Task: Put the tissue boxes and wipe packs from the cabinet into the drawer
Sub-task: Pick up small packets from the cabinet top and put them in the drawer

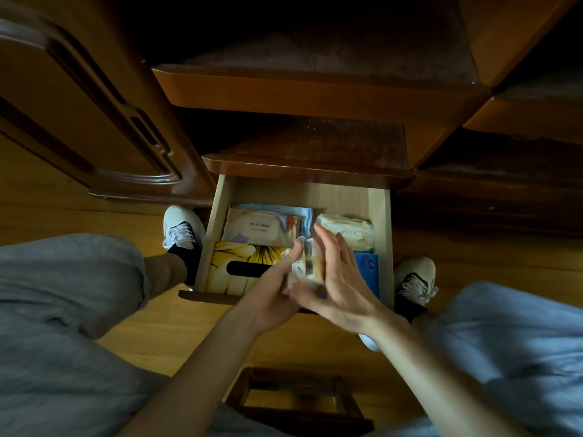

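Observation:
The pale wooden drawer (383, 222) is pulled out below the cabinet shelves. Inside lie a yellow flower-print tissue box (233, 260) at the front left, a beige wipe pack (258, 227) behind it over a light blue pack (304, 212), a cream tissue pack (350, 230) at the back right and a blue pack (369, 269) at the front right. A small blurred white-and-orange pack (310, 264) stands upright over the drawer's middle. My left hand (277, 290) grips it from below and the left. My right hand (340, 275) presses flat against its right side, fingers extended.
Two dark cabinet shelves (315, 140) step back above the drawer. An open cabinet door (79, 99) stands to the left. My knees in grey trousers and both white shoes (181, 228) flank the drawer on the wooden floor. A small wooden stool (299, 402) sits beneath me.

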### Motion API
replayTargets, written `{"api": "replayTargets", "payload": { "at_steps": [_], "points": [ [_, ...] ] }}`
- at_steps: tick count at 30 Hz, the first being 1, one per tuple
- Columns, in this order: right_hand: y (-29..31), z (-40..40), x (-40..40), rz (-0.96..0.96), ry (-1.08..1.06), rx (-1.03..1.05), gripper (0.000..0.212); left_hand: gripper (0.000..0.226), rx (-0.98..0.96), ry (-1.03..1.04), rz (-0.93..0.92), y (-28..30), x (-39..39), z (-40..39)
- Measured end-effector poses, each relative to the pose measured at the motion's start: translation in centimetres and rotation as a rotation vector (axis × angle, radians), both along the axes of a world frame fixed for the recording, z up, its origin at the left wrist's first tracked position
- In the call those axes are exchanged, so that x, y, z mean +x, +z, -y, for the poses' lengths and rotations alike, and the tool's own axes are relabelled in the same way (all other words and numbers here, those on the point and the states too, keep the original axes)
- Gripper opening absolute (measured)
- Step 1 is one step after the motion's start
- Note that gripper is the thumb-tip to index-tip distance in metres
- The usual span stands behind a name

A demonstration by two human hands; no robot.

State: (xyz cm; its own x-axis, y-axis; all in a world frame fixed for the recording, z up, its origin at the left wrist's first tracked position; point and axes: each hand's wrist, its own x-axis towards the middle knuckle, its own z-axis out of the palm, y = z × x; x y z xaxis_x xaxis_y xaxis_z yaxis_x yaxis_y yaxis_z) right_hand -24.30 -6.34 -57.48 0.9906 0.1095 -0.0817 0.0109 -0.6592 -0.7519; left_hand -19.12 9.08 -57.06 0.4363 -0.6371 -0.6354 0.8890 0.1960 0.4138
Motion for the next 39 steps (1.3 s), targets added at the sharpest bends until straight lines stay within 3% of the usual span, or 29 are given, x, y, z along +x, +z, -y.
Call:
{"api": "replayTargets", "payload": {
  "at_steps": [6,10,13,16,19,22,24,26,30,35,37,39],
  "points": [
    [1.2,0.7,0.3,-0.114,0.051,0.082,0.134,0.036,-0.09,0.023,-0.023,0.3,0.2,-0.8],
    [1.3,0.5,0.5,-0.014,0.08,-0.03,0.135,0.027,-0.04,-0.002,-0.013,0.6,0.4,-0.5],
    [0.8,-0.6,0.0,0.065,0.087,-0.177,0.139,0.044,0.089,-0.058,0.079,0.7,-0.5,0.2],
    [0.7,-0.5,0.0,-0.03,0.072,-0.032,0.145,0.059,0.16,-0.029,0.085,0.4,-0.9,0.3],
    [0.5,1.5,1.0,-0.164,0.019,0.157,0.123,0.06,0.139,0.107,0.073,0.1,0.3,-0.4],
    [-1.2,4.9,3.9,-0.271,-0.3,0.268,0.087,0.063,0.16,0.258,0.057,-0.2,1.8,-1.2],
    [-3.4,7.4,6.9,-0.296,-0.357,-0.041,0.063,0.064,0.169,0.321,0.032,-0.4,2.4,-1.5],
    [-6.1,8.4,9.6,-0.398,-0.215,-0.404,0.046,0.066,0.17,0.341,0.026,-0.7,2.5,-1.8],
    [-10.9,7.6,11.9,-0.554,-0.064,-0.766,0.052,0.064,0.169,0.343,0.035,-1.4,2.5,-2.5],
    [-13.2,8.4,13.5,-0.596,-0.062,-0.907,0.05,0.051,0.19,0.351,0.042,-2.1,2.8,-3.0],
    [-13.6,8.7,14.2,-0.404,-0.134,-0.914,0.027,0.054,0.2,0.345,0.039,-2.1,2.9,-2.9],
    [-13.6,9.2,14.8,-0.26,-0.336,-0.757,0.021,0.061,0.205,0.339,0.031,-2.0,3.2,-2.5]
  ]
}}
